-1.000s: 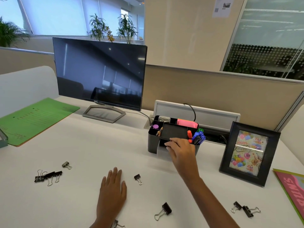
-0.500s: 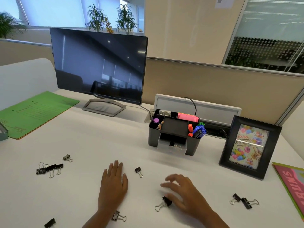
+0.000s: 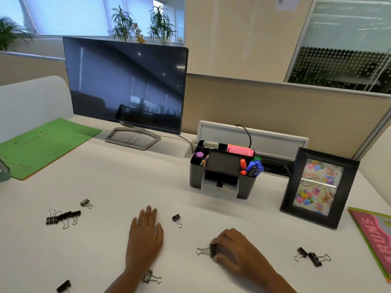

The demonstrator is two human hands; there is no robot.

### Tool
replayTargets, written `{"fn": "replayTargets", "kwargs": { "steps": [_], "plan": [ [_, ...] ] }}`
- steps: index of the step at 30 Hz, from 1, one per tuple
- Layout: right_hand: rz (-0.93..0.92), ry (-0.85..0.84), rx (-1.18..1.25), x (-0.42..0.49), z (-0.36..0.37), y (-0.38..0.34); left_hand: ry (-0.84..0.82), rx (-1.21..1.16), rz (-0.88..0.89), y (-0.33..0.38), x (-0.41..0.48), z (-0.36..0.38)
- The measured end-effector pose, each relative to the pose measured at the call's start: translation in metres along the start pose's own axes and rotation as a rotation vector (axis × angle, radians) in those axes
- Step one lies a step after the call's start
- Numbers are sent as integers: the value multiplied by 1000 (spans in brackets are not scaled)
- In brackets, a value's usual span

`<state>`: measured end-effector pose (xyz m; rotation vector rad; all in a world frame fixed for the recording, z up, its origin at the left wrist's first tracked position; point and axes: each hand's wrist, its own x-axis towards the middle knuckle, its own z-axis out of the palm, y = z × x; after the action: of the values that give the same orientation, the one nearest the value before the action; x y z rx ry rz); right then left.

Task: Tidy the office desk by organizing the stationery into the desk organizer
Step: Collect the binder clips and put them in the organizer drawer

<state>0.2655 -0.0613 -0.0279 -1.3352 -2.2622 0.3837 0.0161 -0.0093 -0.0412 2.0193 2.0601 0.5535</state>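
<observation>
**Right hand (image 3: pixel 237 248) drops onto a binder clip (image 3: pixel 213 250)**

Half a second ago its fingers hovered, spread, just above this clip. Now they curl over the black body, and the grip is clamped on it with the wire handles pointing left. The clip is low on the white worktop (image 3: pixel 127 176), near the front edge and well apart from the desk organizer (image 3: pixel 195 176), which stands at the back beside a picture frame (image 3: pixel 317 187). The organizer's clear drawer (image 3: pixel 219 192) is pulled out, with one clip (image 3: pixel 222 185) inside. The left hand (image 3: pixel 146 235) has stayed flat on the worktop, fingers straight, its grip holding nothing. Loose clips lie around: one (image 3: pixel 177 219) near the left fingers, one (image 3: pixel 150 277) just beside the left wrist, a cluster (image 3: pixel 62 216) far left and a pair (image 3: pixel 311 255) on the right.
</observation>
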Motion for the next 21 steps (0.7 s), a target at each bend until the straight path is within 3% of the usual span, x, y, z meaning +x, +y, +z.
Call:
{"fn": "replayTargets", "kwargs": {
  "steps": [3, 11, 17, 21],
  "plan": [
    [-41, 56, -25, 13, -13, 0, -20, 5, 0, 1, 0, -1],
    [128, 513, -159, 65, -58, 7, -16, 16, 19, 2, -1, -4],
    [321, 471, -252, 88, -57, 18, -40, 46, 16, 2, 0, -4],
    [260, 574, -292, 92, -48, 10, -51, 60, 10, 2, 0, -3]
  ]
}}
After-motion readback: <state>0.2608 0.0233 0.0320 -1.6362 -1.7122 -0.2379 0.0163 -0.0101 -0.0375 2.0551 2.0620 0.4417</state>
